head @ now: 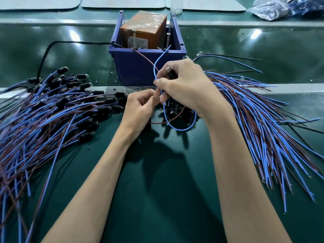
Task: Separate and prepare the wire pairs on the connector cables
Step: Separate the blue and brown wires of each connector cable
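My right hand [184, 85] is closed around a black connector [171, 71] and pinches its blue wire [156, 67], which curves up toward the blue bin. That cable's brown wire [168, 121] and a loop of blue wire [182, 128] hang below my hands. My left hand [140, 106] sits just left of the right hand, fingertips pinched at the wire near the right hand's fingers. A pile of connector cables [52, 109] with black heads lies at the left. A fan of blue and brown wires [254, 120] spreads to the right.
A blue plastic bin [133, 67] holding an orange taped box [143, 30] stands straight ahead beyond my hands. A black cord [45, 55] runs from it to the left. A metal rail [289, 87] crosses the green table. Plastic bags [287, 7] lie at the far right.
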